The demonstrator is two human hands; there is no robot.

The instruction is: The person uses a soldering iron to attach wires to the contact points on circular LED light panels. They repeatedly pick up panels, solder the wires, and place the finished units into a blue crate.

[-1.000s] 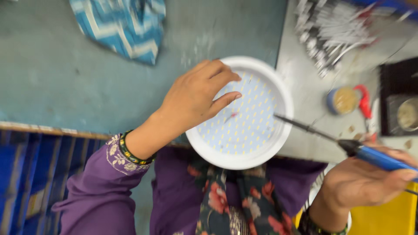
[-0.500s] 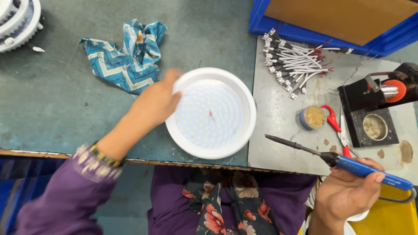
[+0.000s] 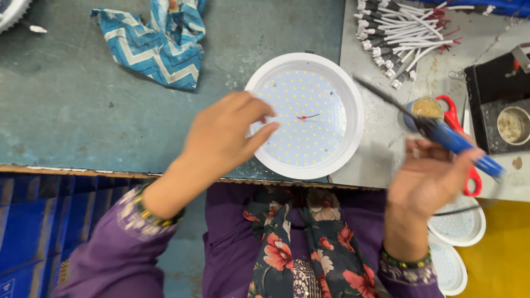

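Item, as I see it: left hand [image 3: 221, 138], fingers loosely apart, over round light panel [image 3: 305, 115] on bench; right hand [image 3: 430, 176] clamped on soldering iron [image 3: 441, 134] (blurred). Soldering step; next needs steady tip.

The left hand [image 3: 221, 138] covers the lower left rim of the round white lamp panel [image 3: 309, 110]. The right hand [image 3: 428, 176] and its blue-handled soldering iron [image 3: 441, 135] are motion-blurred, so the grip of the fingers cannot be made out. The iron crosses the small tin [image 3: 426, 107] and the red scissors [image 3: 461, 143]. The white disc [image 3: 8, 14] at top left is cut off by the edge.
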